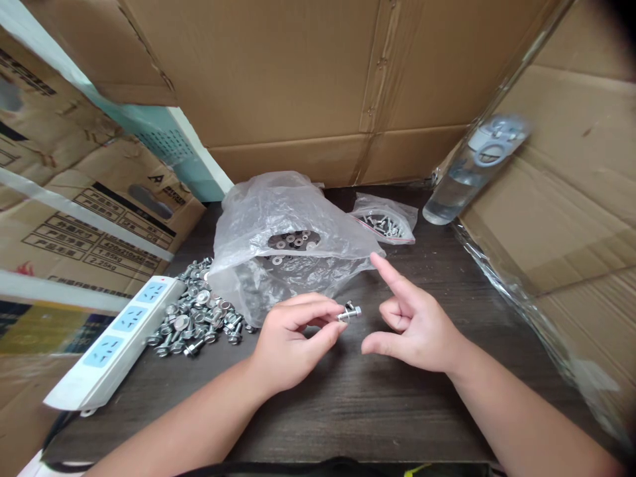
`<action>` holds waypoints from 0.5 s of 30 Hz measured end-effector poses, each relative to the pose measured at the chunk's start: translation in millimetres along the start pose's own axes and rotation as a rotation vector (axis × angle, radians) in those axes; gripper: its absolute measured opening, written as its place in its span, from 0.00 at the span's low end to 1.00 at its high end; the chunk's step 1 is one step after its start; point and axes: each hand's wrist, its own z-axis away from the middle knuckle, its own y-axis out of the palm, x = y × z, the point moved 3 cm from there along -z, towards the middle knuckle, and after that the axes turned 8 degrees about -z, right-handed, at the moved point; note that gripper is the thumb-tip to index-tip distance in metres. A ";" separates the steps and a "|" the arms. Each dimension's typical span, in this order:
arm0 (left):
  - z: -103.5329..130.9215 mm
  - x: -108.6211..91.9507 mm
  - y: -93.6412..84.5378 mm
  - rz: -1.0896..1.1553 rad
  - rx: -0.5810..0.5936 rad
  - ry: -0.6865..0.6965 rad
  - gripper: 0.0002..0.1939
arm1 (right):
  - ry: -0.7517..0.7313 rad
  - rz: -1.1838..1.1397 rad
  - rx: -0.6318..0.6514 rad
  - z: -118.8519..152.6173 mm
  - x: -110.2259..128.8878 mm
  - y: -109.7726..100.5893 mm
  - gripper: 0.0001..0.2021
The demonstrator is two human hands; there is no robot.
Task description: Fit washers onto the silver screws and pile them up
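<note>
Cardboard panels [298,73] hem in the dark worktop [397,424] behind and on both sides. A translucent carrier bag [293,205] sprawls right ahead of the hands, in the way of the back. At left lies a white power strip [116,334]; back right stands a water bottle [464,179]. The right hand [417,324] is empty, forefinger and thumb spread wide. Bolts [199,315] heap beside the strip; a zip bag [403,210] of screws lies near the bottle. Washers [281,245] show through the carrier's handle hole. Mid-worktop, the left hand [293,338] pinches a hex bolt [350,314] between thumb and fingertips.
</note>
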 end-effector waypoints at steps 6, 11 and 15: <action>0.5 -1.4 -0.3 -0.001 0.008 0.031 0.05 | -0.167 0.098 -0.024 -3.3 -4.6 8.2 0.33; 0.9 -1.4 1.6 0.009 0.030 0.044 0.06 | -0.200 0.097 -0.011 -5.5 -3.6 13.3 0.14; 1.5 -0.3 2.9 0.000 0.057 0.041 0.06 | -0.116 0.036 0.039 -6.9 -3.2 14.3 0.19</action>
